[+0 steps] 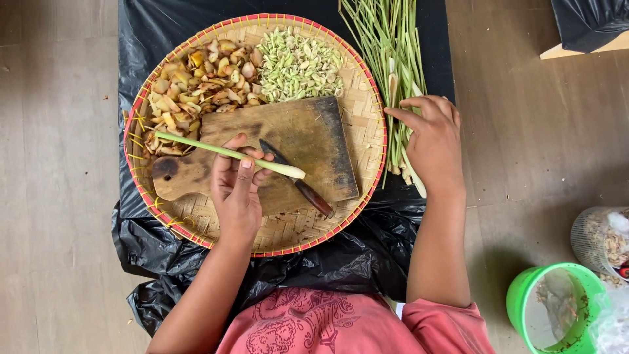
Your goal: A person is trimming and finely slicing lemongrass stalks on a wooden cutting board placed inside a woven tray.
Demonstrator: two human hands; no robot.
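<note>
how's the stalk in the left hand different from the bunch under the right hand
The single stalk is one piece, held by the left hand across the cutting board; the bunch of stalks is many, lying on the black plastic sheet beside the woven tray, with the right hand on it. The single stalk runs sideways; the bunch runs away from the person. Both are long, green and pale at the base.

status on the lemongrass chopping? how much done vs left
Done: a heap of sliced lemongrass pieces and a heap of brownish trimmed bits lie on the woven tray. In hand: the left hand holds one stalk over the cutting board; the knife lies there, unheld. Left: the right hand rests on a large bundle of uncut stalks. Roughly midway, I'd judge.
</note>
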